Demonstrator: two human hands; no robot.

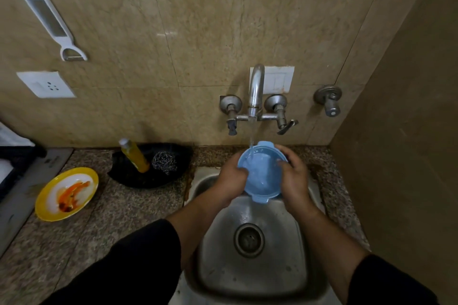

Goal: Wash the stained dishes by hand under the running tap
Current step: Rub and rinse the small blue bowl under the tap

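Pale blue plastic bowl (261,176) between my hands. Below them, dull grey steel sink basin (250,265). Left of my left hand (231,178): speckled brown-grey granite counter (128,208); black round pan (151,168) with yellow-orange soap bottle (135,156) and silver steel-wool scrubber (164,163). Farther left, yellow-rimmed white plate (67,193) streaked orange-red. Mottled beige wall tiles (173,20) above.

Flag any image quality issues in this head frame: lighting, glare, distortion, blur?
Head view: dim, warm light with dark corners; strong wide-angle bending of the wall tile lines and counter edges; a small glare patch on the wall tile above the tap; both hands and the blue bowl slightly soft; black sleeves lose all detail.
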